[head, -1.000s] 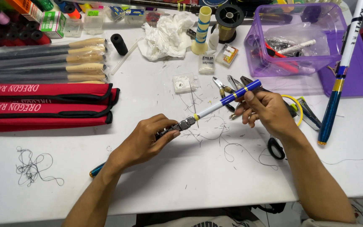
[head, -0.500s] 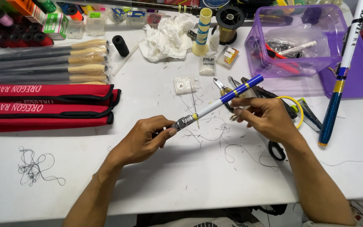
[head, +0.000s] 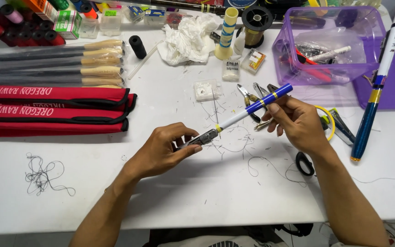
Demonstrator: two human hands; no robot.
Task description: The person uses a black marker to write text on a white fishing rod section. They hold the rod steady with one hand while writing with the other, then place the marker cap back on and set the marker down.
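Two hands are holding one rod (head: 248,110) above the desk (head: 197,192): the left hand (head: 161,151) is keeping its fingers clamped on the grey lower end, the right hand (head: 298,121) is pinching the blue upper end. Pliers (head: 252,98) are lying just behind, loose thread (head: 46,176) far left, scissors (head: 305,163) right.

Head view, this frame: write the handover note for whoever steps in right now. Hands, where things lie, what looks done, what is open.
Left hand: gripping the grey metal end of the rod section, thumb on top.
Right hand: fingers pinching the blue end of that section, held above the white table.
Nearby: pliers and scissors on the table by the right hand; loose thread at left; red rod bags and purple bin behind.
Done: thread offcuts already lie scattered under the rod.
Left: cannot tell from this frame.
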